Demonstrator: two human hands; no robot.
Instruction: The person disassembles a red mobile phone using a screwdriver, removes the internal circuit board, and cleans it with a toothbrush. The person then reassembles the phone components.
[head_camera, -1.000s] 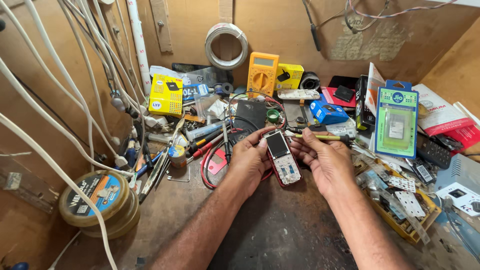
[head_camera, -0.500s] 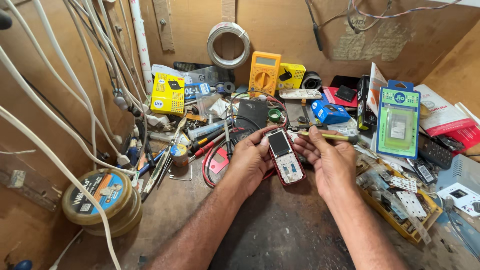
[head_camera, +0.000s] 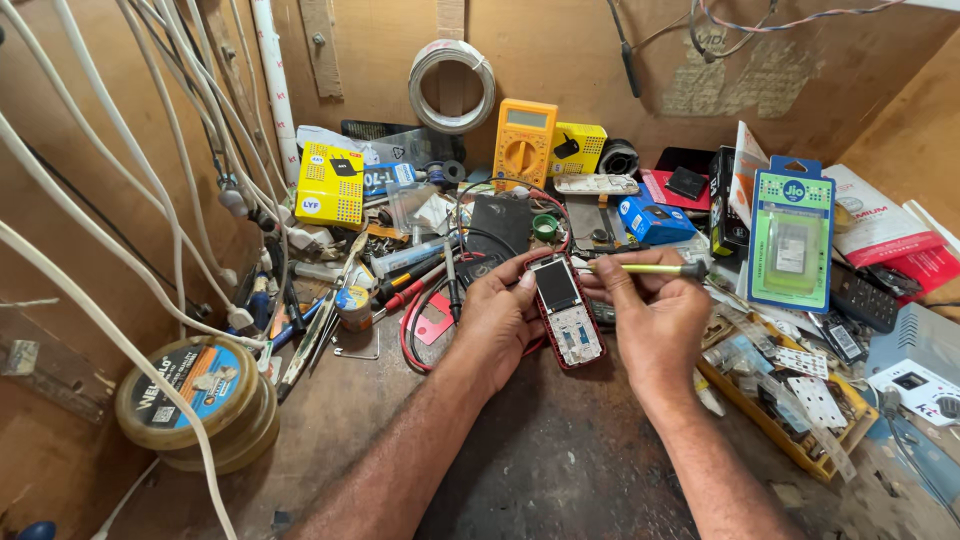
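Small red-cased phone (head_camera: 565, 312), front cover off: dark screen above, pale bare keypad board below, tilted slightly. Clasped at its left edge by left hand (head_camera: 497, 318), at table (head_camera: 560, 460) centre. Right hand (head_camera: 645, 318), at 3 o'clock of phone, pinched on yellow-handled screwdriver (head_camera: 640, 268). Orange multimeter (head_camera: 524, 143) at 12 o'clock.

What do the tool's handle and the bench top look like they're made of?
The tool's handle looks like clear yellowish plastic with a glossy sheen and a dark cap at its end. The bench top looks like bare wood, dull, stained dark and scuffed, with grain faintly showing.
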